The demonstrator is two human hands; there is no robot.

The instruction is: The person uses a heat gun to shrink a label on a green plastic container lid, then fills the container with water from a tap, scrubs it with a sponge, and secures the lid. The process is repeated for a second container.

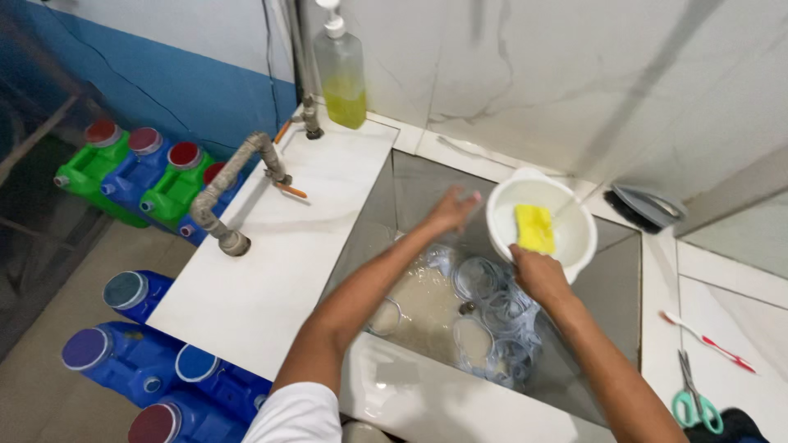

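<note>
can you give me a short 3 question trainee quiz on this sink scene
1. True or false: the right hand presses a yellow sponge inside the white bowl.
2. What lies in the sink under the bowl? A) clear glasses B) forks C) a pan
3. Fill in: the soap bottle on the ledge holds ____ liquid.

Key: 1 true. 2 A, the clear glasses. 3 yellow-green. The left hand steadies the bowl's rim.

sponge (534, 228) in bowl (502, 220), bowl over sink (603, 283), glasses (492, 308) below
</note>
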